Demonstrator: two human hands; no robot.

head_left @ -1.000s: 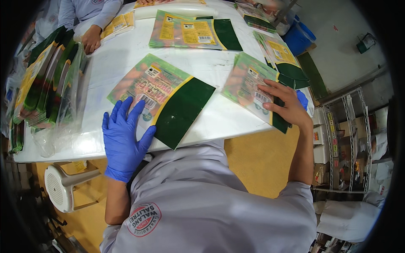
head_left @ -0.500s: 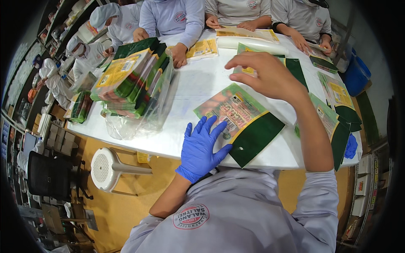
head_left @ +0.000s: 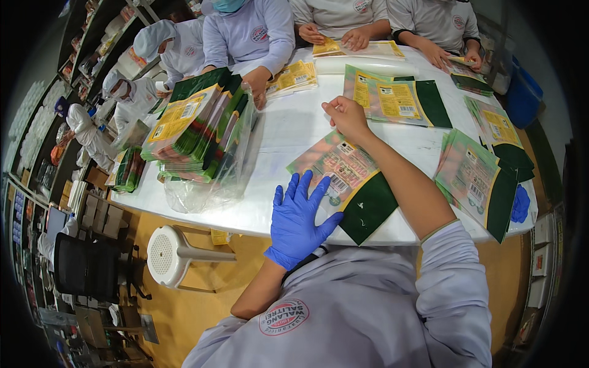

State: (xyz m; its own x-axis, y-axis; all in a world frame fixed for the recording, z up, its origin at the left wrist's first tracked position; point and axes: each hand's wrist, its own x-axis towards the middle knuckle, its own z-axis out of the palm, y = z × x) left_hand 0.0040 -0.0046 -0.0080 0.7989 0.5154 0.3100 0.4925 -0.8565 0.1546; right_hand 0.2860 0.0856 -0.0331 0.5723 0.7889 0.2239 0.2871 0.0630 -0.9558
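Note:
A flat plastic pouch (head_left: 336,168), clear and printed with a dark green end, lies slanted on the table before me. My left hand (head_left: 300,214), in a blue glove, rests open on its near left part, fingers spread. Over the pouch's far corner is my bare right hand (head_left: 348,118), its fingers curled closed; whatever they may pinch is hidden. My right forearm crosses above the pouch's right side. Beyond that hand lie overlapping pouches (head_left: 397,101) with yellow labels. A fanned stack of similar pouches (head_left: 472,175) sits to the right.
On the left stands a tall pile of pouches (head_left: 184,126) in a clear bag (head_left: 236,165). A crumpled blue glove (head_left: 520,204) lies at the right edge of the white table (head_left: 282,132). Co-workers' hands (head_left: 343,38) handle packaging across it. A white stool (head_left: 169,254) stands below left.
My right hand has come down and left toward the pouch's far corner, and its spread fingers have curled closed. My left hand stays flat on the pouch. The view has shifted slightly.

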